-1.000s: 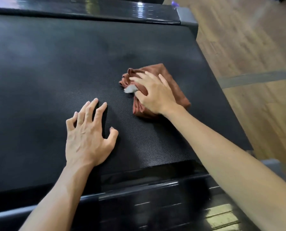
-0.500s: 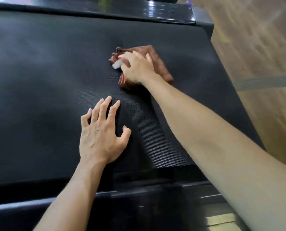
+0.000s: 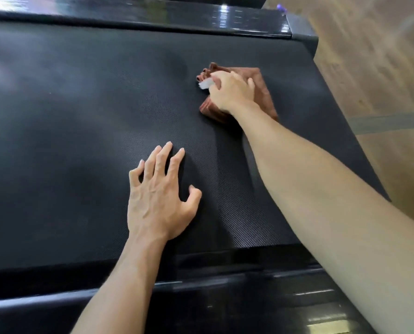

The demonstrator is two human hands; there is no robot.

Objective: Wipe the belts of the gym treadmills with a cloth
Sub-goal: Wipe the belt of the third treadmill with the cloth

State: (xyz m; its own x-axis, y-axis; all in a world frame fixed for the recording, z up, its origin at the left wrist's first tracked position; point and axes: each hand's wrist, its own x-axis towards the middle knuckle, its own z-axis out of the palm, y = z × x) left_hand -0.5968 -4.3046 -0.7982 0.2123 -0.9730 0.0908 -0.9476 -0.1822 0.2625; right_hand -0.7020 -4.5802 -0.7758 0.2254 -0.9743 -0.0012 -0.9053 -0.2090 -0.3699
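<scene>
Head: right hand [image 3: 232, 92] presses folded cloth [image 3: 263, 92] on belt [image 3: 80, 116].

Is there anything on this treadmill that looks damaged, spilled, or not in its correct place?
Nothing stands out. The black belt looks whole, with no spill visible. The brown cloth lies bunched under the right hand, with a small white tag sticking out. The left hand rests flat on the belt.
</scene>
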